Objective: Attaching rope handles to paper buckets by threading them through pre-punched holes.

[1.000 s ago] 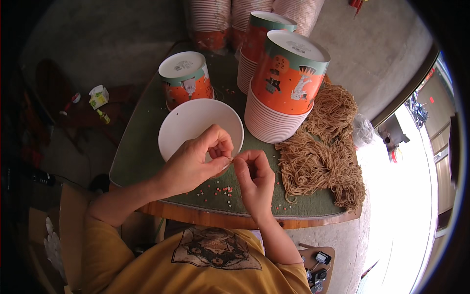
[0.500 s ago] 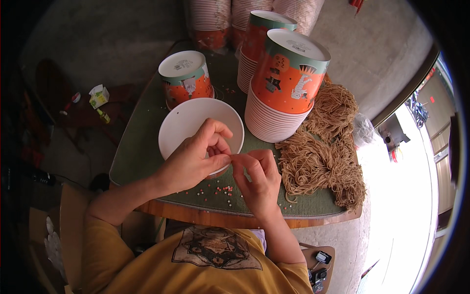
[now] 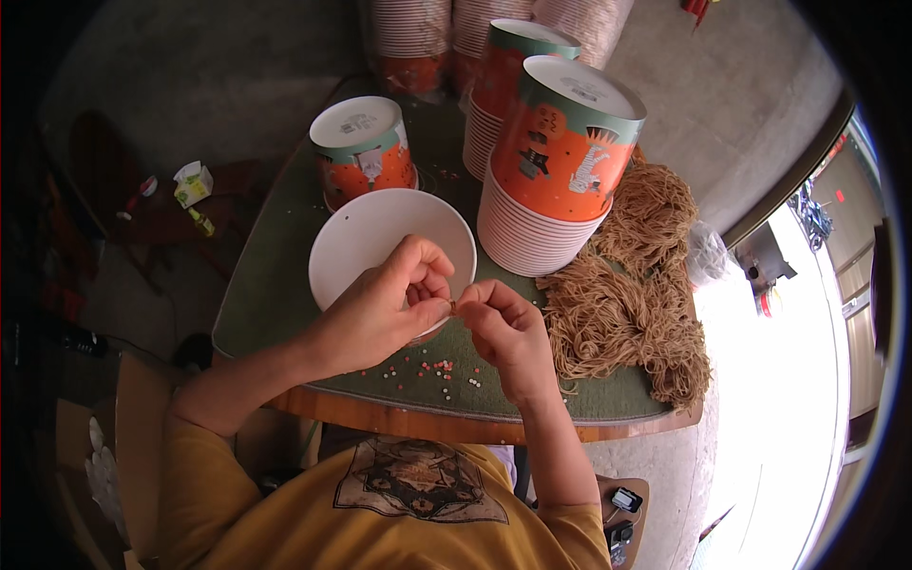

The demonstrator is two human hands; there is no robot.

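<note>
Green-topped table [image 3: 275,275] with a wooden front edge, in front of the person. Tall stack of upturned orange-and-green paper buckets [image 3: 560,161] right of centre, a second upturned stack [image 3: 483,104] just behind it. Loose heap of tan cord hanks [image 3: 617,313] along the right side, next to the tall stack. White-lined paper bucket [image 3: 356,237] stands mouth-up near the front, left of the tall stack; shorter upturned orange-and-green bucket [image 3: 359,142] behind it. Left hand [image 3: 385,299] sits over the open bucket's near rim, thumb and index tips pinched, other fingers curled. Right hand [image 3: 513,332] above the tabletop just right of that bucket, thumb and finger also pinched, tips meeting the left's. Small orange and white beads [image 3: 439,367] scattered on the green top below the hands. Tiny brownish bit [image 3: 453,308] gripped between both sets of fingertips, by the bucket's right rim; too small to identify.
</note>
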